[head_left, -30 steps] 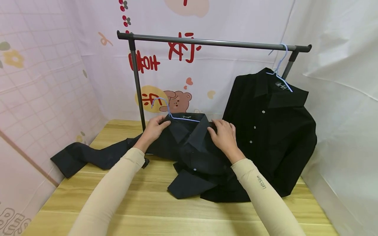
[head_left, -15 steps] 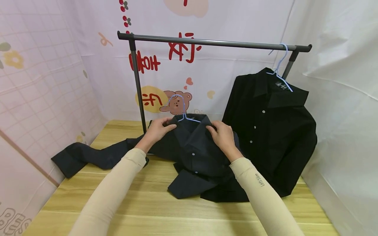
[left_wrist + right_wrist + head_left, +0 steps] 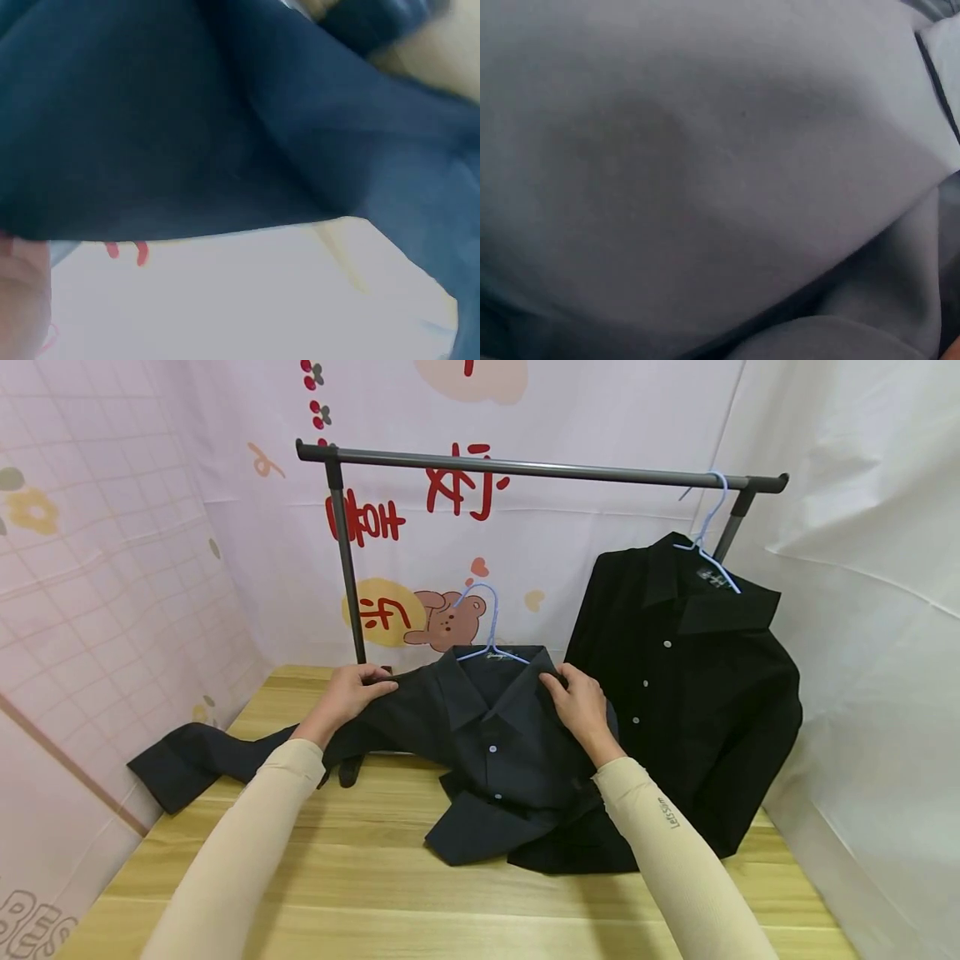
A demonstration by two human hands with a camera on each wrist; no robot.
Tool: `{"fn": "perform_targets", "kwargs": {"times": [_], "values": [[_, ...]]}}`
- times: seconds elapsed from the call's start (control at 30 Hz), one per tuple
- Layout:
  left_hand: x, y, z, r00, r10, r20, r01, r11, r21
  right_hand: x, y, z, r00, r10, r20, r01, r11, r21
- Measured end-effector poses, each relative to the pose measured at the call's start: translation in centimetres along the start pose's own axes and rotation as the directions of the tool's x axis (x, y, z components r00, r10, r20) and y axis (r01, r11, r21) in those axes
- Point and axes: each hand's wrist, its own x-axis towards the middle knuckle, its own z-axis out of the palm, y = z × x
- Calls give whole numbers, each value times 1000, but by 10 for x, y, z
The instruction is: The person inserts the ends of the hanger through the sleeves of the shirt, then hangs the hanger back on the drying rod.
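Observation:
A dark button-up shirt (image 3: 517,752) is held up off the wooden table at its top, with a blue wire hanger (image 3: 492,650) inside its collar and the hook standing free above. My left hand (image 3: 352,695) pinches the sleeve side of the shirt, well out from the collar. Beside the collar's right edge, my right hand (image 3: 581,706) pinches the shoulder. One sleeve trails left over the table. In the left wrist view the dark cloth (image 3: 165,135) spreads across, with part of the hand (image 3: 22,300) at the left edge. Shirt cloth (image 3: 705,180) fills the right wrist view.
A grey metal clothes rack (image 3: 540,468) stands behind the shirt. From its right end hangs a second black shirt (image 3: 690,693) on a blue hanger (image 3: 716,522). The wooden table (image 3: 420,910) extends in front, with printed white curtains (image 3: 600,410) around it.
My left hand has moved left from the collar out along the sleeve. The hanger has shifted right and come upright, centred in the collar. My right hand has moved slightly right.

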Motion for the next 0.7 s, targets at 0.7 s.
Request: {"fn": "perform_targets", "kwargs": {"times": [0.7], "values": [[-6, -6, -60, 832, -32, -554, 3, 999, -54, 21, -27, 18, 995, 94, -44, -76, 948, 309]]}}
